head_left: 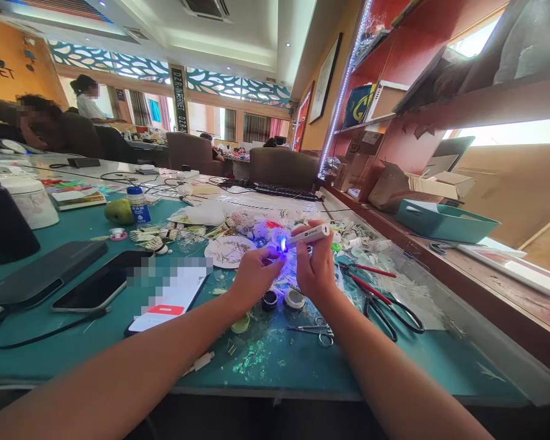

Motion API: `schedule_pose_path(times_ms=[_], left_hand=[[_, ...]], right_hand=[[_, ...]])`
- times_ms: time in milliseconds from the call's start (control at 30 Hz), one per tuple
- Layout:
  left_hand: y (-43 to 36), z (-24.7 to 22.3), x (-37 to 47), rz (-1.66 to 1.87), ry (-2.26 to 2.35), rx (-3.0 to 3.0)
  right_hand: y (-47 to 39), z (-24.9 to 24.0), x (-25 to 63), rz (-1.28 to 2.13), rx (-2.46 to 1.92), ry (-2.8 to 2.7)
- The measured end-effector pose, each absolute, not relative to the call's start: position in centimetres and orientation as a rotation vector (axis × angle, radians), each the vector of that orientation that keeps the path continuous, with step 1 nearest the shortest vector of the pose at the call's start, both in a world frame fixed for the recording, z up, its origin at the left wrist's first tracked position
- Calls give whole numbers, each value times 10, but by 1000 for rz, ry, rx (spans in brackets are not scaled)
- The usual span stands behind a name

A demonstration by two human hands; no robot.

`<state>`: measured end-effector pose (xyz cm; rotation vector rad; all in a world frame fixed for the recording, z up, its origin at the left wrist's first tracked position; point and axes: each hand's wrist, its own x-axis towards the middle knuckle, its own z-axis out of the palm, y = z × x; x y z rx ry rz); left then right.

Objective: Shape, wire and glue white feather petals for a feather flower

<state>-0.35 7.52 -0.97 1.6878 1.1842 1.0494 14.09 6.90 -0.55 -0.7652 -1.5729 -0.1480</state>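
My right hand [317, 264] is closed around a white pen-shaped UV lamp [309, 234], whose tip casts violet-blue light to the left. My left hand [257, 273] pinches something tiny in that glow; fingers and glare hide what it is. The two hands nearly meet above the green mat [297, 370]. Below them stand a small dark pot [269, 300] and a pale round jar [294, 299]. Small scissors [318, 330] lie under my right wrist. A white plate [229, 251] with thin bits on it sits left of my left hand.
Red-handled pliers [371, 287] and black-handled scissors [394, 311] lie on the right. Two phones [103, 281] [172, 293], a power bank [46, 275] and a cable are on the left. Behind are a bottle [137, 205], a mango [119, 212] and scattered craft pieces. Several people sit or stand farther back.
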Motion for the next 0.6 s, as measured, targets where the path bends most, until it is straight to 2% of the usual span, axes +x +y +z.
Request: schedule_pose_path(times_ms=[600], left_hand=[[77,-12,-3,1063,1197,1710]], right_hand=[[67,-5,140,-130,-794,-1579]])
